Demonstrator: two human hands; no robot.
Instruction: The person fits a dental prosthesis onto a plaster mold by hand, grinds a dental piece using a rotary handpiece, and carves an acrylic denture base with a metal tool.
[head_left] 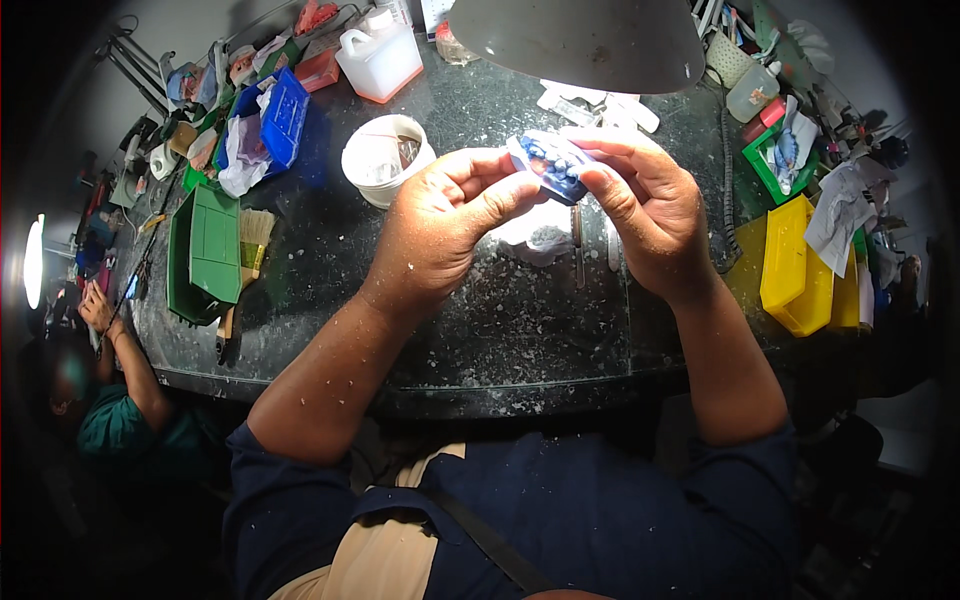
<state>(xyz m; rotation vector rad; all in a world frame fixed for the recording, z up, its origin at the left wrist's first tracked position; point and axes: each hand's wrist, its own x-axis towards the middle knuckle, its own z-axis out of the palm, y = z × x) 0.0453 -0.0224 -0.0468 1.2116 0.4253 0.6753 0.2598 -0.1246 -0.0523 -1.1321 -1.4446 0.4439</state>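
Both my hands hold up a small blue piece with a bumpy surface and whitish edges (553, 165), resembling a dental mould, under the bright light. My left hand (435, 215) pinches its left side between thumb and fingers. On the right side, my right hand (650, 205) grips it with the thumb in front and fingers over the top edge. Below the piece, a whitish lump (540, 243) and slim tools (579, 245) lie on the dark bench. Just left of my left hand stands a white tub (378, 190) with something dark inside.
A grey lamp shade (580, 40) hangs over the bench (480, 375). Green (205, 250), blue (287, 118) and yellow (795, 265) bins stand around it. A brush (255, 240) lies beside the green bin, a white jug (380, 60) behind. Another person's hand (98, 308) is far left.
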